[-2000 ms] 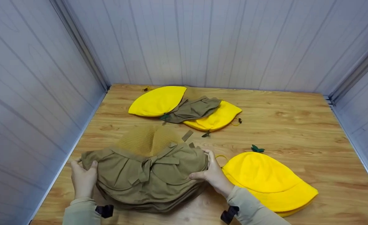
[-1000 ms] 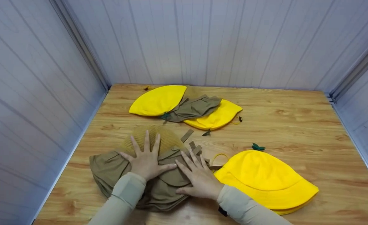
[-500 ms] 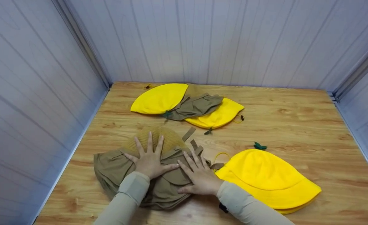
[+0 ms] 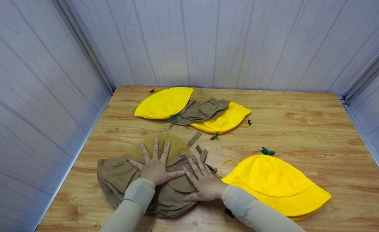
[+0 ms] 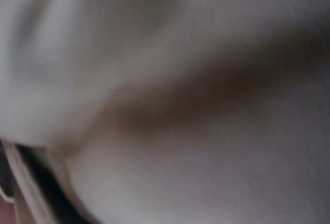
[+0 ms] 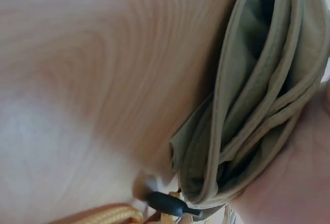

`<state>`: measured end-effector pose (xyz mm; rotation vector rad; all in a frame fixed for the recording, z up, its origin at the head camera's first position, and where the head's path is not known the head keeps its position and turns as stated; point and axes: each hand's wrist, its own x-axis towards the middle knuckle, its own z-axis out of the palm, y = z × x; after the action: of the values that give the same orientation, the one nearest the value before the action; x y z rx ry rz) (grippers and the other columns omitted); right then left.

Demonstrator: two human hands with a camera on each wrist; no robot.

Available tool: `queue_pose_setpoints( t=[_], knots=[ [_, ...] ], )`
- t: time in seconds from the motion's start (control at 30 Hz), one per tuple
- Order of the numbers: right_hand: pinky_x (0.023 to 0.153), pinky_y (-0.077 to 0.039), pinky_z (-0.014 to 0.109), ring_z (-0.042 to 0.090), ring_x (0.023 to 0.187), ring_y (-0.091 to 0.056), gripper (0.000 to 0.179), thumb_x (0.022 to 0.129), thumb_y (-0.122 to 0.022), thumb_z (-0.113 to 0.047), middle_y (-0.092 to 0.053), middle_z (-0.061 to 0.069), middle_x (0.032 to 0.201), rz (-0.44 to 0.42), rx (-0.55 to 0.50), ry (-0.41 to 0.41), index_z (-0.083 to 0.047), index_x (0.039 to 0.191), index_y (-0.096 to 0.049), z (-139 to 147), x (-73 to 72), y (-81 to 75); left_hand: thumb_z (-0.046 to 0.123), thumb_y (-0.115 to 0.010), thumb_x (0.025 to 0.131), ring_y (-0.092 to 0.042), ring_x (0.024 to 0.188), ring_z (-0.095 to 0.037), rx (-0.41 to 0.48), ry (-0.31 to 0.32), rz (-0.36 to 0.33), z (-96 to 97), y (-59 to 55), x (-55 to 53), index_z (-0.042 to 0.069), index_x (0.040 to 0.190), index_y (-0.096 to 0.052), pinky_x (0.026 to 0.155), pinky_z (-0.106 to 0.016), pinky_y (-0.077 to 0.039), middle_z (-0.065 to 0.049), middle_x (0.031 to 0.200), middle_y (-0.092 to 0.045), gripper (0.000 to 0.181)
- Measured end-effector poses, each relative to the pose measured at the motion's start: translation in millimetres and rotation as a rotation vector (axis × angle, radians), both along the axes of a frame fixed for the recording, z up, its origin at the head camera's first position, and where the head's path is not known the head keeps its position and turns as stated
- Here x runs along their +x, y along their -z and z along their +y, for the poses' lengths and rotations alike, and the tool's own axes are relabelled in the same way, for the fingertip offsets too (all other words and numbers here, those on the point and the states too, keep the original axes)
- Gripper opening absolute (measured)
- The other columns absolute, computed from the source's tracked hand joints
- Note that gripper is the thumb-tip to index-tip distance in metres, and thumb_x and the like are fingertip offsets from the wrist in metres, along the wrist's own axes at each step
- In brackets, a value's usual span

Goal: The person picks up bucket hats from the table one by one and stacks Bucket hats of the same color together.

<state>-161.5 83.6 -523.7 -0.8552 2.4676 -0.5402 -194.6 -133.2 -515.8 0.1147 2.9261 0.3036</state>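
A khaki sun hat [image 4: 118, 169] with a woven straw crown [image 4: 173, 146] lies flattened at the front left of the table, with more brim layers under it. My left hand [image 4: 154, 169] rests on it with fingers spread, the fingertips over the straw part. Just to its right, my right hand [image 4: 206, 185] lies with straight fingers on the brim. In the right wrist view the layered brim edges [image 6: 258, 110] show beside the palm [image 6: 289, 167]. The left wrist view is blurred pale fabric. Khaki ties [image 4: 203, 154] stick out past the right fingertips.
A yellow bucket hat [image 4: 273, 180] with a green leaf tip [image 4: 268, 151] lies at the right, close to the right sleeve. At the back lie two yellow hats [image 4: 163, 104] with a khaki hat [image 4: 203, 111] between them. Panel walls [image 4: 195, 42] enclose the wooden table [image 4: 298, 122].
Two seconds ago both hands gripped the khaki hat's brim at its sides. They have moved inward and lie flat on it, and the hat is flattened. The last second shows almost no movement.
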Motion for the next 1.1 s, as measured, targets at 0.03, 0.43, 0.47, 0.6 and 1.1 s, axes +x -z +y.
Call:
queue_pose_setpoints(
  t=[0.03,0.43,0.47,0.6,1.1],
  knots=[
    [0.124,-0.003,0.055,0.037,0.151,0.018,0.099,0.091,-0.059,-0.062,0.018,0.012,0.166,-0.004,0.003,-0.001,-0.014,0.16,-0.007,0,-0.7,-0.8,0.093,-0.053,0.065,0.018,0.145,-0.056,0.001,0.0,0.001,-0.5,0.1,-0.1,0.036,0.159,-0.003,0.087,-0.089,0.015,-0.009,0.166,0.016,0.121],
    [0.118,-0.029,0.055,0.037,0.147,-0.03,0.07,0.093,-0.068,-0.036,-0.034,0.015,0.159,-0.209,-0.284,0.148,-0.005,0.15,-0.041,15,-32.1,-37.6,0.092,-0.055,0.063,0.019,0.145,-0.055,-0.019,-0.003,0.012,-2.9,-0.8,-2.0,0.037,0.159,-0.004,0.086,-0.089,0.016,-0.01,0.166,0.016,0.122],
    [0.117,-0.032,0.053,0.036,0.143,-0.038,0.065,0.094,-0.067,-0.033,-0.042,0.016,0.154,-0.267,-0.354,0.201,-0.004,0.148,-0.044,19,-38.3,-42.5,0.092,-0.055,0.063,0.019,0.145,-0.055,-0.018,-0.003,0.008,-2.5,-0.8,-2.0,0.037,0.159,-0.004,0.086,-0.089,0.016,-0.009,0.166,0.016,0.122],
    [0.114,-0.039,0.049,0.035,0.13,-0.053,0.054,0.098,-0.061,-0.023,-0.054,0.022,0.142,-0.503,-0.643,0.449,0.003,0.143,-0.047,40,-65.5,-53.8,0.094,-0.053,0.063,0.02,0.145,-0.054,-0.005,-0.002,-0.014,-0.1,-0.1,-2.6,0.038,0.159,-0.002,0.087,-0.089,0.016,-0.007,0.166,0.017,0.122],
    [0.116,-0.036,0.033,0.029,0.146,-0.036,0.054,0.105,-0.045,-0.013,-0.032,0.017,0.159,-0.853,-1.457,1.333,-0.01,0.156,-0.029,102,-128.3,-19.9,0.093,-0.053,0.064,0.017,0.146,-0.053,-0.002,-0.009,-0.012,0.7,-0.4,1.6,0.039,0.159,-0.002,0.087,-0.088,0.018,-0.005,0.166,0.017,0.12]
  ],
)
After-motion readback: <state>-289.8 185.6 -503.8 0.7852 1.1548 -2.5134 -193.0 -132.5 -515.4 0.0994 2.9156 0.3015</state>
